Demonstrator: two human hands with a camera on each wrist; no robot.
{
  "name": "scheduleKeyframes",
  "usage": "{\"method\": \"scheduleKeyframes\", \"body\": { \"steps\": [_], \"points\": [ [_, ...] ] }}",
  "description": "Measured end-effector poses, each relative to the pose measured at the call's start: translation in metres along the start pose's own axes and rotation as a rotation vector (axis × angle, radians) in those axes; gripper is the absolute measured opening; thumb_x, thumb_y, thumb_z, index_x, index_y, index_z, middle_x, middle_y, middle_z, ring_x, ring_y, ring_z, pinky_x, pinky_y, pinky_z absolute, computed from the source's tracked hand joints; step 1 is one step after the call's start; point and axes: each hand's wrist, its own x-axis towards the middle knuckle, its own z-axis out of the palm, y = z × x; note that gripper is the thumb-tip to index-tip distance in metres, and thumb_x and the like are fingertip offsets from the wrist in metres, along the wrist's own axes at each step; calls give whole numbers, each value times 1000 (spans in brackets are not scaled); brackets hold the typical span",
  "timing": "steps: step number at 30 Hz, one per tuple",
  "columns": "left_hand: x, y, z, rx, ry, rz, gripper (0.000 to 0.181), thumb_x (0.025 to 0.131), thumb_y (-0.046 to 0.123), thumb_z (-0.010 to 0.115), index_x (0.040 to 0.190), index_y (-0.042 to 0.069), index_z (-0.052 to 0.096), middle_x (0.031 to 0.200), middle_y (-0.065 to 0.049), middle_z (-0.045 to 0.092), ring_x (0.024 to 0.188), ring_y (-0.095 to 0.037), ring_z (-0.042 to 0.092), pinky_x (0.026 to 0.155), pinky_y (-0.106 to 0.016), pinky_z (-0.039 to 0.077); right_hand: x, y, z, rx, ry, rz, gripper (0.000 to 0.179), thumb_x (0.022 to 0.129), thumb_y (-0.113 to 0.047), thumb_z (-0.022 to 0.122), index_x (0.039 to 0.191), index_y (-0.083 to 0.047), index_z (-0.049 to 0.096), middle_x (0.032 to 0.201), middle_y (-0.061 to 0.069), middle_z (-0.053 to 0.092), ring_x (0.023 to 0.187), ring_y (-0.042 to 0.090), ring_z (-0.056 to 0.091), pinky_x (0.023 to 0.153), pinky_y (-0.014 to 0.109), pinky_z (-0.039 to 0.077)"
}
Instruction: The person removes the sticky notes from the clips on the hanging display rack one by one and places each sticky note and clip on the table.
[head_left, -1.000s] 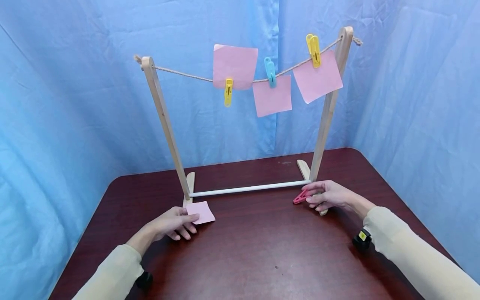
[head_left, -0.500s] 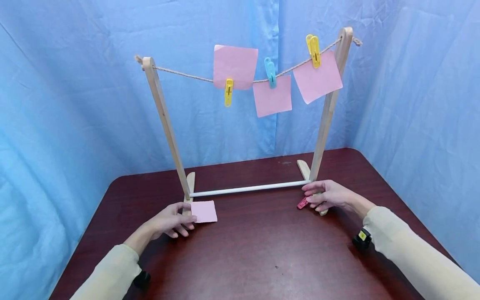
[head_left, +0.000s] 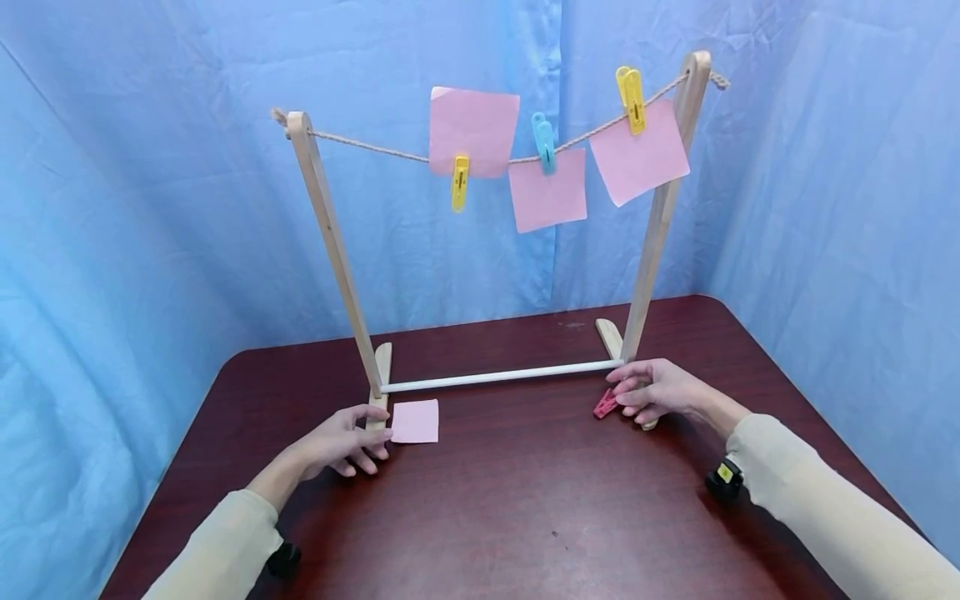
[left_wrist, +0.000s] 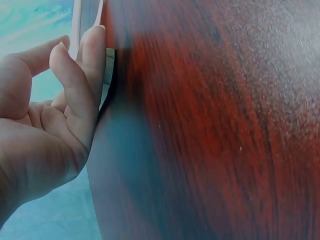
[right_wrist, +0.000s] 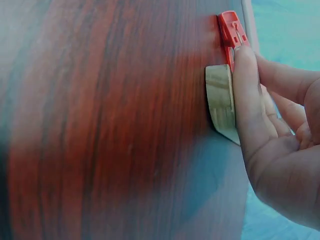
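A pink square paper (head_left: 415, 421) lies flat on the table by the left foot of a wooden stand (head_left: 330, 242). At its left edge is my left hand (head_left: 341, 437), fingers loosely bent, thumb tip close to the paper; whether they touch I cannot tell. A red clothespin (head_left: 604, 403) rests on the table near the stand's right foot. My right hand (head_left: 656, 392) is just beside it, its fingers relaxed. In the right wrist view a fingertip meets or overlaps the near end of the clothespin (right_wrist: 233, 30).
Across the stand's top runs a rope (head_left: 367, 148) bearing pink papers (head_left: 474, 129) with a yellow clothespin (head_left: 460, 185), a blue clothespin (head_left: 543, 143) and another yellow clothespin (head_left: 633, 102). A white rod (head_left: 502, 377) joins the feet. Blue curtains (head_left: 187, 208) surround the dark table (head_left: 510, 500).
The pink paper, earlier tilted under my left thumb, has been let go and lies flat, slightly farther right. The red clothespin has turned and come out of my right fingers onto the table.
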Motion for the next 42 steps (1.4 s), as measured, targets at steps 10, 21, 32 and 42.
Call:
{"method": "scheduleKeyframes", "body": {
  "steps": [10, 21, 32, 42],
  "points": [
    [0, 1, -2, -27, -54, 16, 57, 102, 38, 63, 144, 3, 45, 96, -15, 72, 73, -25, 72, 50, -26, 50, 0, -7, 1, -60, -3, 28, 53, 98, -20, 69, 141, 6, 51, 105, 14, 72, 75, 22, 71, 63, 40, 61],
    [-6, 31, -12, 28, -65, 102, 52, 103, 32, 62, 138, -4, 49, 103, -23, 72, 85, -32, 73, 68, -37, 58, 2, -41, 0, -71, -22, -27, 55, 100, -25, 67, 144, 5, 50, 135, 28, 59, 95, 29, 72, 78, 44, 60],
    [-21, 99, -19, 86, -43, 212, 42, 103, 30, 63, 134, 2, 56, 107, -17, 71, 96, -33, 71, 76, -41, 59, 10, -110, 32, -7, -111, -183, 50, 101, -23, 67, 142, 3, 53, 145, 19, 54, 129, 35, 57, 94, 48, 55],
    [-40, 163, -17, 94, 2, 398, 38, 103, 27, 63, 134, 6, 57, 110, -18, 71, 99, -32, 72, 79, -43, 59, 18, -165, 69, 72, -176, -313, 54, 102, -22, 65, 150, -5, 47, 148, 12, 52, 135, 33, 52, 96, 47, 53]
  ]
}}
